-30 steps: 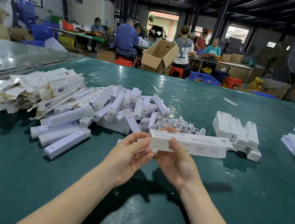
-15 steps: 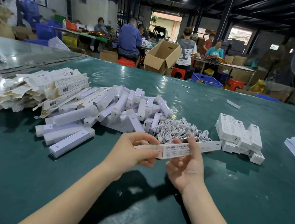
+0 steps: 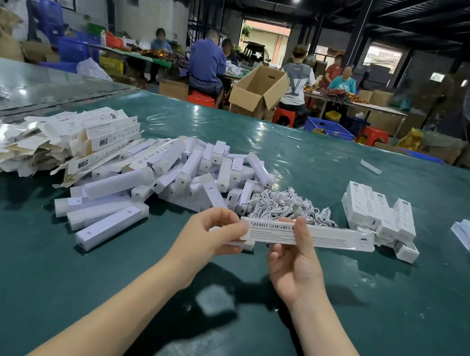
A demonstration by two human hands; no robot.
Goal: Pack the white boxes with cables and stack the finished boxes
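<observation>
Head: left hand (image 3: 211, 235), right hand (image 3: 296, 265) grip white box (image 3: 339, 239).

place: packing workshop | signs: seated workers (image 3: 207, 63) at long tables — cardboard carton (image 3: 259, 88), blue crates (image 3: 328, 128), heaped white boxes (image 3: 185, 169)

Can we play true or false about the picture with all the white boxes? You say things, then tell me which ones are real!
1. The left hand and right hand both hold one long box. True.
2. A pile of cables lies just behind that box. True.
3. The table is red. False: it is green.
4. The neat stack sits left of the hands. False: it sits to their right. A loose heap lies to the left.
5. The held box reads SMART SENSOR. True.
</observation>
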